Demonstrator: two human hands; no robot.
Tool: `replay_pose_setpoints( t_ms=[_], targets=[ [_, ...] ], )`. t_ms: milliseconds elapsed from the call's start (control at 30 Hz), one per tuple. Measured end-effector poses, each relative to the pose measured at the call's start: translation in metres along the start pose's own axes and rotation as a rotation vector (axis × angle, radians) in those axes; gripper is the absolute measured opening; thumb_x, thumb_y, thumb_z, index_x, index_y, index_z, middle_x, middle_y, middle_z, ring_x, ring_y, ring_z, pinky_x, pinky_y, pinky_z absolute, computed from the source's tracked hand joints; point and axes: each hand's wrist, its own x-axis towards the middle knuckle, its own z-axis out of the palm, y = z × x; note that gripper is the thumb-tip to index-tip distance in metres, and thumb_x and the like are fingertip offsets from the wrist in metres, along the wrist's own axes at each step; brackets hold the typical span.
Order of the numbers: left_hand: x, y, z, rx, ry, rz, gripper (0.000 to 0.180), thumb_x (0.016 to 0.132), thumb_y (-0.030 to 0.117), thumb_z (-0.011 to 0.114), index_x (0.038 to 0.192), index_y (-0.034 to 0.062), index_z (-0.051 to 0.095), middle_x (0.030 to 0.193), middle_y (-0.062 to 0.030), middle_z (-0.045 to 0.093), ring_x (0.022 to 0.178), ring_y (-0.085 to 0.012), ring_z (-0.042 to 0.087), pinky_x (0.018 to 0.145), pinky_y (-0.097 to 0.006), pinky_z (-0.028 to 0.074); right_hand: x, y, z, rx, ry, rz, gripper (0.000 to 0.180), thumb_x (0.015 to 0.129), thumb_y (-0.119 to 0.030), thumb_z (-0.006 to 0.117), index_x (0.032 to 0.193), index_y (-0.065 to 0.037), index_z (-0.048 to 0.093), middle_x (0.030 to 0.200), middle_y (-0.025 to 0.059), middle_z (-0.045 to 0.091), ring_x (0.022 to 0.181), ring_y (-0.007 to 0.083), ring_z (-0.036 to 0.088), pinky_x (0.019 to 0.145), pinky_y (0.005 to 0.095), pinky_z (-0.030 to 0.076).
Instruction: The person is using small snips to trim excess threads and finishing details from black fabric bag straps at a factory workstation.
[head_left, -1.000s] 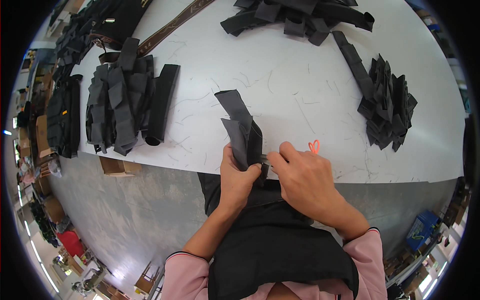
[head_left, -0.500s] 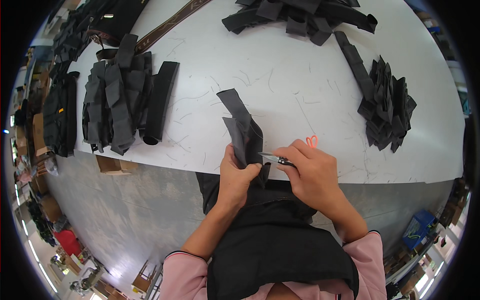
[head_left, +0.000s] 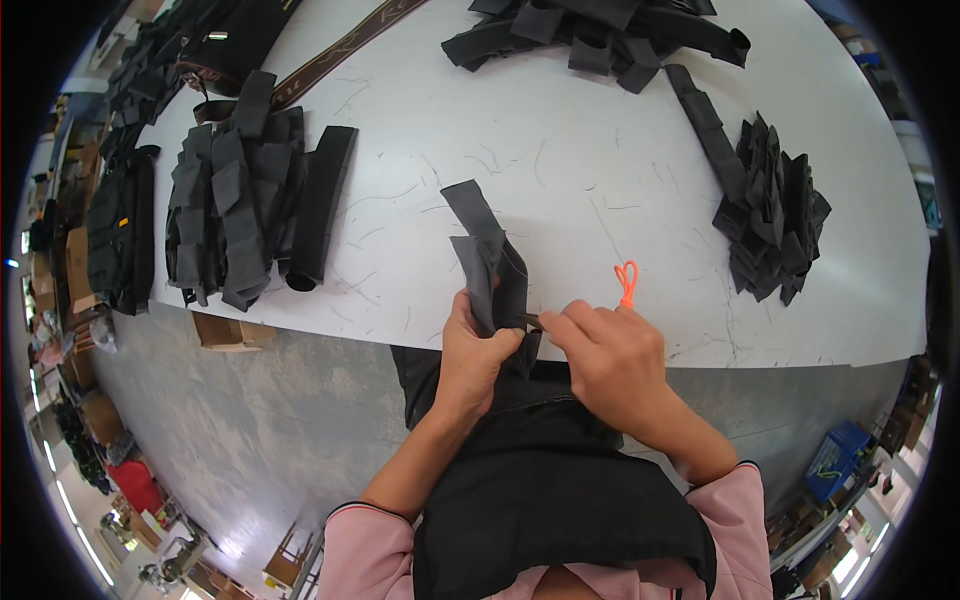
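Note:
My left hand (head_left: pixel 477 345) is closed around a folded black fabric strip (head_left: pixel 487 262), whose two ends stick up beyond the fingers over the table's near edge. Close beside it on the right, my right hand (head_left: pixel 612 352) is closed on small thread snips (head_left: pixel 533 320). Only a bit of their blade shows, at the strip's right edge near my left thumb; the rest is hidden in my fist. From the back of that hand an orange cord loop (head_left: pixel 627 280) sticks out. Whether the blades touch the fabric I cannot tell.
Loose thread ends litter the white table (head_left: pixel 420 130). Black fabric strips lie in a left pile (head_left: pixel 235 200), a right pile (head_left: pixel 770 215) and a far pile (head_left: pixel 600 35). A black bag (head_left: pixel 235 45) with a brown strap (head_left: pixel 345 50) rests at the far left.
My right hand has turned and shifted slightly left, bringing the snips to the strip's edge; their blades, plainly visible before, are now mostly hidden. The orange loop shows more fully. The strip moved slightly right.

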Motion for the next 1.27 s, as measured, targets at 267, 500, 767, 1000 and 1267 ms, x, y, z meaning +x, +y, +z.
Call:
replay_pose_setpoints(
  t_ms=[267,500,767,1000,1267],
  targets=[
    [0.011,0.003,-0.006,-0.305,-0.204,-0.088,0.050,0.092,0.031,0.054,0.128,-0.0011,0.039,0.115,-0.0086,0.053,0.102,-0.0201,0.055,0.089,-0.038,0.046,0.025,0.007,0.045,1.070,0.100,0.540,0.017,0.083,-0.005,0.061,0.097,-0.001,0.053,0.072,0.0017,0.050,0.062,0.0087,0.046,0.057,0.0224,0.038],
    [0.014,0.016,-0.018,-0.281,-0.276,0.009,0.059,0.092,0.040,0.050,0.127,-0.0048,0.038,0.122,-0.0149,0.051,0.113,-0.0257,0.051,0.094,-0.038,0.045,-0.005,-0.018,0.052,0.945,0.050,0.405,0.025,0.079,-0.006,0.066,0.101,-0.003,0.055,0.072,0.0057,0.058,0.063,0.0109,0.056,0.058,0.0242,0.045],
    [0.017,0.017,-0.012,-0.575,-0.312,0.030,0.058,0.097,0.041,0.036,0.131,-0.0057,0.034,0.132,-0.0177,0.044,0.120,-0.0312,0.047,0.100,-0.044,0.041,-0.016,-0.025,0.043,0.502,0.253,0.212,0.031,0.074,-0.006,0.070,0.102,-0.005,0.057,0.084,0.0074,0.059,0.062,0.0188,0.059,0.053,0.0277,0.046],
    [0.013,0.019,-0.009,-0.652,-0.298,0.037,0.056,0.097,0.039,0.035,0.131,-0.0062,0.035,0.133,-0.0176,0.043,0.122,-0.0298,0.045,0.102,-0.042,0.040,-0.021,-0.021,0.038,0.358,0.280,0.057,0.029,0.068,-0.007,0.072,0.095,-0.003,0.063,0.079,0.0054,0.054,0.058,0.0182,0.055,0.049,0.0280,0.042],
    [0.009,0.020,-0.008,-0.625,-0.327,0.035,0.055,0.098,0.037,0.036,0.132,-0.0056,0.033,0.134,-0.0174,0.042,0.124,-0.0316,0.043,0.103,-0.042,0.040,-0.022,-0.019,0.042,0.251,0.290,-0.066,0.028,0.070,-0.009,0.070,0.097,-0.003,0.064,0.076,0.0045,0.052,0.055,0.0180,0.052,0.048,0.0284,0.041]
  ],
)
